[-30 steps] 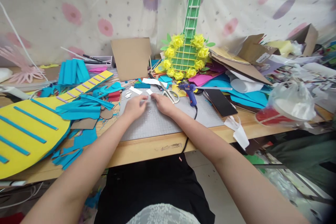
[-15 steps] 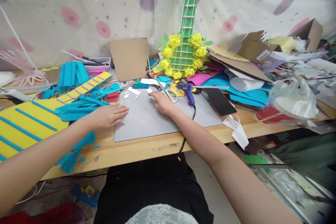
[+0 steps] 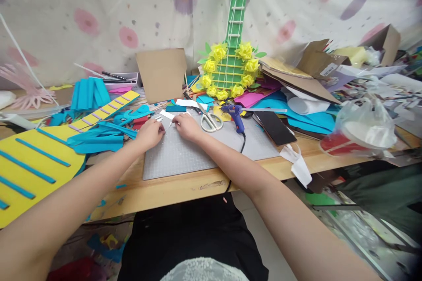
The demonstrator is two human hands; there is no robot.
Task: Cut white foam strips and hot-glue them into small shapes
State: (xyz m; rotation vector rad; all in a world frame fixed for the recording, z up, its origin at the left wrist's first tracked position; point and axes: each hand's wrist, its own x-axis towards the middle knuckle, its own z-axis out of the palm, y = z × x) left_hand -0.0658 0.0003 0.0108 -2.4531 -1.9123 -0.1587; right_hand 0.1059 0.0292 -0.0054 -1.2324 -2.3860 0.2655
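Note:
My left hand [image 3: 150,134] rests at the left part of the grey cutting mat [image 3: 184,158], fingers curled beside small white pieces [image 3: 158,119]. What its fingertips hold, if anything, is hidden. Close by, my right hand [image 3: 187,127] bends its fingers down to the mat, against small whitish scraps too fine to name. A white strip [image 3: 167,114] lies just beyond, between the hands. White-handled scissors [image 3: 211,122] lie right of my right hand, next to a blue glue gun [image 3: 236,117] with a clear glue stick in it.
A yellow guitar-shaped piece [image 3: 36,153] with blue strips lies at left, beside blue crepe paper [image 3: 95,138]. Behind the mat stand a cardboard sheet [image 3: 161,74] and a green guitar shape [image 3: 235,22] ringed with yellow flowers. A phone [image 3: 274,127] and a bagged tub [image 3: 359,131] are at right.
My left hand has gone from lying flat at the mat's edge to curling by the white pieces. My right hand has shifted left, away from the scissors, toward my left hand.

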